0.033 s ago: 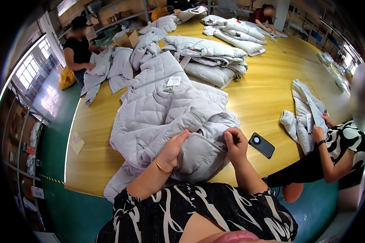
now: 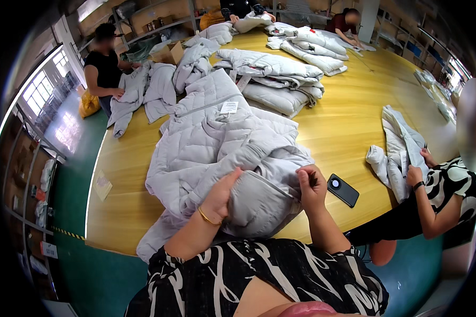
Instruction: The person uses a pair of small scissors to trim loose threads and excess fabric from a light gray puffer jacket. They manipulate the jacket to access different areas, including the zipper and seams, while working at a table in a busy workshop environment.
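A light grey quilted jacket lies spread in front of me, with a white label on its upper part. My left hand, with a gold bangle at the wrist, is closed on a smooth grey section of the jacket, thumb on top and fingers hidden beneath. My right hand is curled in a pinch at the right edge of that section. The fabric edge runs up to its fingertips, and a dark patch shows inside the curled fingers.
A black phone lies right of my right hand. Folded grey jackets are stacked beyond. At right a person handles a grey garment; other people work at the table's left and far sides. A paper piece lies at left.
The view has shifted slightly. My hands keep their places on the jacket, and the smooth grey section between them looks a little fuller and flatter.
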Demonstrator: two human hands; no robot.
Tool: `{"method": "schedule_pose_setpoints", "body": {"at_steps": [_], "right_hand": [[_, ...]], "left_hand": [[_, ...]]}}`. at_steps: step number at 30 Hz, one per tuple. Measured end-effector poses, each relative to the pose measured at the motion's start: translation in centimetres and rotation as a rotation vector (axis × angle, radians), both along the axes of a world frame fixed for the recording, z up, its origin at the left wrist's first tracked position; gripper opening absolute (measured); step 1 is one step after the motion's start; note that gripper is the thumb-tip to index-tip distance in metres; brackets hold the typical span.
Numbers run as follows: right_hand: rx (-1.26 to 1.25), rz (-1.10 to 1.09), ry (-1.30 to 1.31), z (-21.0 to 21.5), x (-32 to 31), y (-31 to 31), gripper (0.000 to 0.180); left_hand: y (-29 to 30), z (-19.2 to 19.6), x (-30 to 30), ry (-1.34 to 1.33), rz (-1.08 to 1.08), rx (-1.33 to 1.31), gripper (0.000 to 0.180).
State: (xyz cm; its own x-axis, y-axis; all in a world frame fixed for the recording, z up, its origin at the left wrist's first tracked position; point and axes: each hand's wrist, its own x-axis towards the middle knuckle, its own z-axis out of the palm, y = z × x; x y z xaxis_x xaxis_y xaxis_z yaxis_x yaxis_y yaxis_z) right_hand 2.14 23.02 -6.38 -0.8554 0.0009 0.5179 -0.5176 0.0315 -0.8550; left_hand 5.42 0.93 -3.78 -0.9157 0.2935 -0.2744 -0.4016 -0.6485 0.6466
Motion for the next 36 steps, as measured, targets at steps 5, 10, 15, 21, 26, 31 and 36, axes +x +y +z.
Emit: {"method": "schedule_pose_setpoints", "body": {"at_steps": [5, 10, 15, 21, 26, 31, 36], "right_hand": [[-0.121, -0.074, 0.138, 0.9, 0.5, 1.4, 0.01], [-0.366, 0.043, 0.241, 3.7, 2.9, 3.1, 0.01], [-0.252, 0.125, 0.143, 3.5, 3.6, 2.7, 0.008], [-0.293, 0.411, -0.111, -0.5, 5.5, -1.3, 0.009], [-0.293, 0.562, -0.197, -0.9, 9.9, -6.8, 0.008], [-0.235, 0.651, -0.189, -0.8, 15.1, -13.1, 0.008], [-0.161, 0.838, -0.302, -2.1, 23.3, -22.5, 0.008]], "left_hand": [[-6.6, 3.6, -1.0, 0.061, 0.211, 0.099, 0.048], [-13.3, 11.7, 0.5, 0.311, 0.675, -0.115, 0.045], [-18.9, 23.7, 4.7, 0.548, 1.066, -0.692, 0.045], [-24.5, 31.9, 15.8, 0.67, 1.369, -1.295, 0.044], [-30.2, 34.0, 31.6, 0.459, 1.537, -1.785, 0.043], [-37.0, 30.7, 48.7, 0.164, 1.637, -2.017, 0.042], [-41.0, 26.7, 65.2, -0.127, 1.716, -2.108, 0.042]]}}
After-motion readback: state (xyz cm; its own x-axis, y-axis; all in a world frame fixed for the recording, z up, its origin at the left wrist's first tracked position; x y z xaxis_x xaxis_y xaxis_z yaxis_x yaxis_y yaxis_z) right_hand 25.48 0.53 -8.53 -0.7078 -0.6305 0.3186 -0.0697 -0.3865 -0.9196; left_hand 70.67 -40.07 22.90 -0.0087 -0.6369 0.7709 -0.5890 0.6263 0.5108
